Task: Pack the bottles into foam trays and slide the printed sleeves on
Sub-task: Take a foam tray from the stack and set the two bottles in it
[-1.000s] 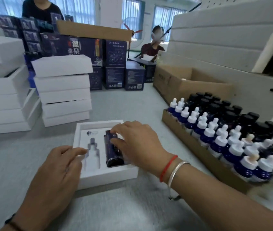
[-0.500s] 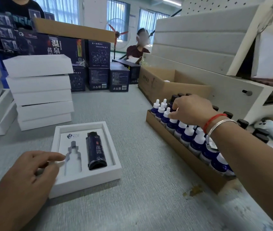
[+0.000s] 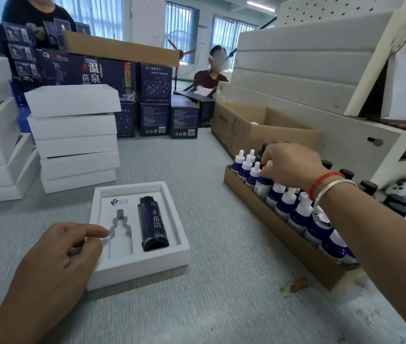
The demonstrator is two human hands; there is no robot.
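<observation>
Our left hand (image 3: 55, 264) comes in from seven o'clock, palm down, fingers loosely bent, the index finger stretched toward two o'clock and the thumb tucked beneath it. It holds nothing. Our right arm reaches in from four o'clock toward eleven o'clock, nearly straight, with a red cord and a silver bangle round the wrist. Our right hand (image 3: 288, 165) is knuckles up, fingertips curled downward at ten o'clock in a pinch.

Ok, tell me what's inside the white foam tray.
The foam tray holds one dark bottle in its right slot. The dropper-shaped left slot is empty. The left hand covers the tray's near-left corner.
</observation>
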